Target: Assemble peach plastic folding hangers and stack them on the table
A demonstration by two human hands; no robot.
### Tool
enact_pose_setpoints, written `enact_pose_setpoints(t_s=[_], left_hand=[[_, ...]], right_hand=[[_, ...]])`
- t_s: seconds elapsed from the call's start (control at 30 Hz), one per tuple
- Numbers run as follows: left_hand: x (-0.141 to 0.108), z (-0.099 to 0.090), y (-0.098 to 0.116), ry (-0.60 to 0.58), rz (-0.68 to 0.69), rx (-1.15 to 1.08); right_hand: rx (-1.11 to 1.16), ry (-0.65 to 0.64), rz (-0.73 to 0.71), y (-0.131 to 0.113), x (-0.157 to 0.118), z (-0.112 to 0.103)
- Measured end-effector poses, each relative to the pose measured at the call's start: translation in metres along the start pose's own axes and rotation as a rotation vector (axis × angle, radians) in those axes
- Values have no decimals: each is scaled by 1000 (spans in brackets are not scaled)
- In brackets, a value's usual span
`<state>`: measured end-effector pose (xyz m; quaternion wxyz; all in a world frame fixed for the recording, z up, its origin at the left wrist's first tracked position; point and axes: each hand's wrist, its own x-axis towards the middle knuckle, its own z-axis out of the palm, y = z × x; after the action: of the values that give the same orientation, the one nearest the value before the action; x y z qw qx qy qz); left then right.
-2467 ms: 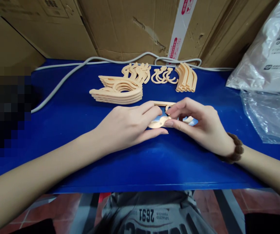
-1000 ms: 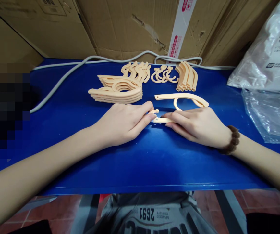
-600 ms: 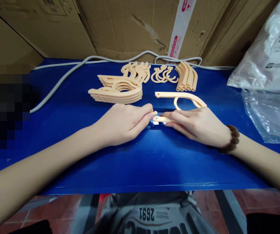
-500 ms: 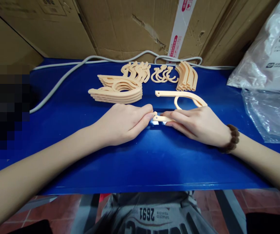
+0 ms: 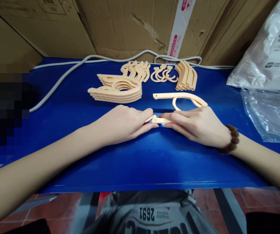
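R hand (image 5: 195, 126) grips cream pc (image 5: 163, 120), hooks (image 5: 164, 76) behind.

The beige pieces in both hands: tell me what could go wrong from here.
The small piece in the left hand could slip, being pinched at the fingertips. The looped frame in the right hand might twist, since its far arm's end is free. The left hand could also bump the stacked frames just beyond it.
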<state>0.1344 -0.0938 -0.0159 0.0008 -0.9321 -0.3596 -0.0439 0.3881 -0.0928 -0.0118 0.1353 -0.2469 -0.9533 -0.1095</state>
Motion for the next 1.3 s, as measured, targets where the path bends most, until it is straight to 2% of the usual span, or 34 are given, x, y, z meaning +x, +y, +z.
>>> enact_pose_setpoints(t_s=[0.13,0.27,0.57,1.0,1.17,1.3], left_hand=[[0,3,5,50,43,169],[-2,4,6,80,58,240],[1,-3,4,-80,-52,16],[0,-1,4,33,-97,-42],[1,-3,5,8,-71,-28],[1,-4,6,-26,-51,63]], right_hand=[[7,15,-16,0,1,1],[81,-5,0,2,2,1],[19,-18,-22,1,1,-3],[-4,-11,-6,3,1,-2],[-16,-42,19,2,1,-3],[33,-31,21,1,1,-1]])
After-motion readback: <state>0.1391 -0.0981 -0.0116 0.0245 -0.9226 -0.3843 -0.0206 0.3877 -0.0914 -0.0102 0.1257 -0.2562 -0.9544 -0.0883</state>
